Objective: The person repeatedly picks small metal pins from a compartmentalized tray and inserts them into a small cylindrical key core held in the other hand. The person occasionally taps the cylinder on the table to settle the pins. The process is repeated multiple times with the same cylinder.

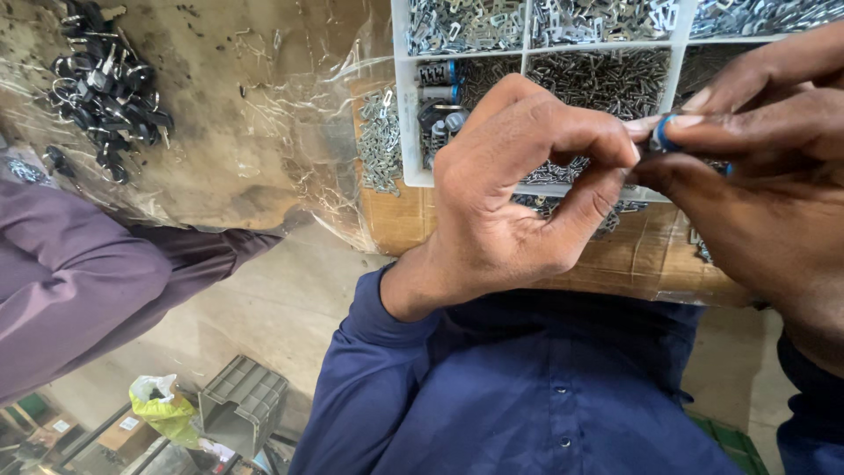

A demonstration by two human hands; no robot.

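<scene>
Left hand (519, 193): centre of frame, curled, thumb and forefinger pinched together at their tips against the small blue part (661, 134). Wrist runs down into a dark blue sleeve (369, 378).

Right hand (765, 176): right of frame, cut off by the right edge; fingers closed round the same small blue part, which shows only as a sliver of blue between the fingertips of both hands. Its shape is mostly hidden; possibly a ring or cap.

Small blue part: centre right, held in the air over the front rim of the tray.

White compartment tray (527, 51): top centre to top right, cut off by the upper edge. Upper compartments hold flat silver stampings; the middle ones hold small dark metal pins; the left compartment holds grey cylinders with blue ends (437, 84). The right compartments are largely covered by the right hand.

Cardboard box (413, 220): under the tray, wrapped in clear plastic film, with loose silver pieces (380, 141) on it just left of the tray.

Pile of black keys and rings (105, 88): upper left, well apart from the hands.

Purple sleeve of another person (79, 273): left edge, cut off.

Grey plastic crate (242, 405): lower left, on the floor; bare floor lies between it and the box.
</scene>
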